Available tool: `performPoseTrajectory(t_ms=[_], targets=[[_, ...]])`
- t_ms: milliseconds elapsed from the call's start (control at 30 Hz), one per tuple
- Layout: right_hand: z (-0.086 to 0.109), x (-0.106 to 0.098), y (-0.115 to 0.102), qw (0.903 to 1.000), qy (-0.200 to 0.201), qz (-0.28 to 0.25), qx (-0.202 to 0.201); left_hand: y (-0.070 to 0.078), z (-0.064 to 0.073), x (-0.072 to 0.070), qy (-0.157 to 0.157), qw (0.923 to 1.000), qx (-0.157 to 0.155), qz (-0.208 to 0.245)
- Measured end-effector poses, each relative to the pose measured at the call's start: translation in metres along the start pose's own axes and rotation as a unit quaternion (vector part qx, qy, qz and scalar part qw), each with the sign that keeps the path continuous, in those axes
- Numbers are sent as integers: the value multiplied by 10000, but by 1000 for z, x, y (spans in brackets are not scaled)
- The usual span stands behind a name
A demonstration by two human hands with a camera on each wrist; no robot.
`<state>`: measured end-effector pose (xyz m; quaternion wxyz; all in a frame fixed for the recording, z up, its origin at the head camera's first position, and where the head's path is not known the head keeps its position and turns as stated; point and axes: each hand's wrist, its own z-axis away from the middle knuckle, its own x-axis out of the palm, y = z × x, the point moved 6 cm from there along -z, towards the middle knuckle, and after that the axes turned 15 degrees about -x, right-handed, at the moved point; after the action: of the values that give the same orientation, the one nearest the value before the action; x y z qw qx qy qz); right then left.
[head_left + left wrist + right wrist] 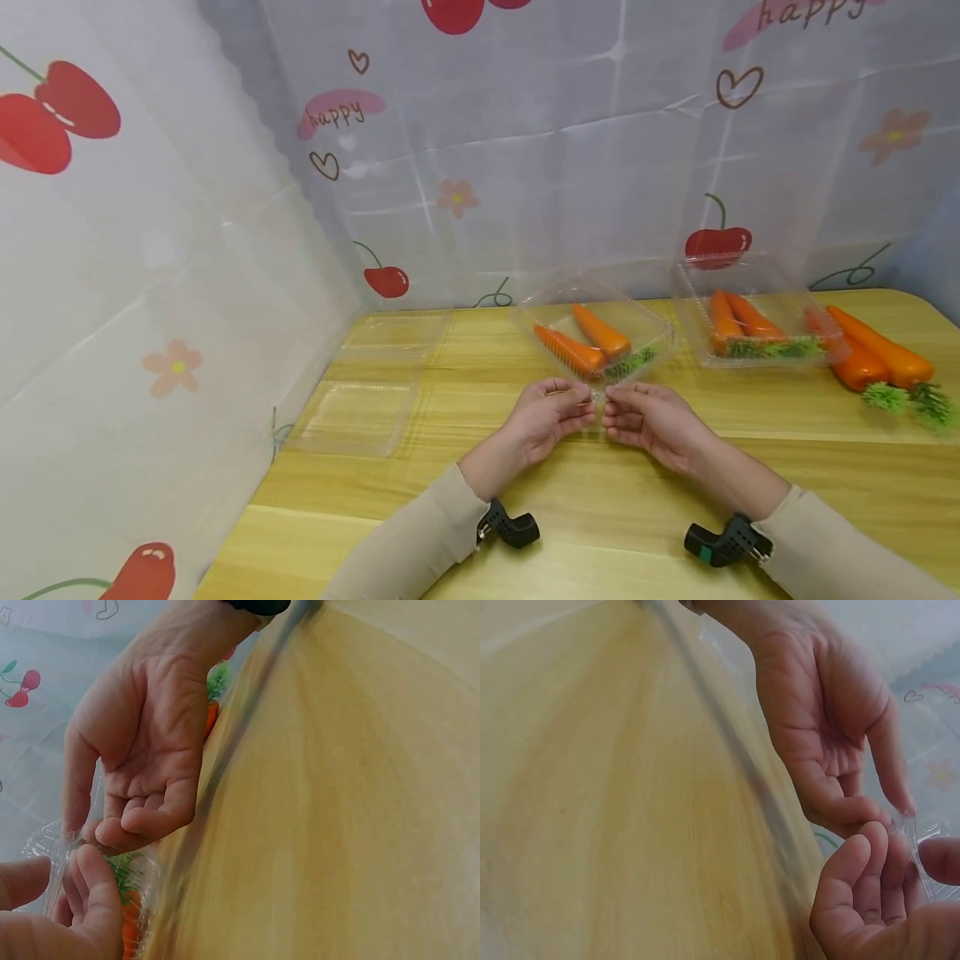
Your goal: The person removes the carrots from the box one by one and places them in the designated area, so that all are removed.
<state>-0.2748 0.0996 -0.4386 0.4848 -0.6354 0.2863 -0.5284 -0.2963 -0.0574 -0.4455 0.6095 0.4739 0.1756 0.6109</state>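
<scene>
At the near corner of a clear plastic clamshell box point(577, 287), both hands meet. My left hand point(546, 417) pinches the rim there between thumb and fingers. From the other side, my right hand point(656, 423) pinches the same corner with thumb and forefinger, its other fingers curled in. Two orange carrots point(600, 332) with green tops lie inside, under the lid. The left wrist view shows the thin plastic edge point(56, 881) between the fingertips. In the right wrist view the fingertips also come together at the plastic rim point(919, 859).
To the right stands another clear box point(772, 287) holding carrots point(738, 321). Beside it, loose carrots point(888, 354) lie on the wooden table point(615, 533). Two clear plastic trays point(356, 417) sit at the left edge. A printed curtain point(525, 167) hangs behind the table.
</scene>
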Motion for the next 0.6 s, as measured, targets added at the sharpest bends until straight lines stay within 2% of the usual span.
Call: performPoseTrajectory(t_ms=[200, 600], targets=[[4, -1, -1, 9995, -255, 161, -51, -2, 3, -4, -29, 9999, -101, 71], [17, -6, -1, 9960, -803, 394, -24, 3, 3, -28, 129, 9999, 38, 54]])
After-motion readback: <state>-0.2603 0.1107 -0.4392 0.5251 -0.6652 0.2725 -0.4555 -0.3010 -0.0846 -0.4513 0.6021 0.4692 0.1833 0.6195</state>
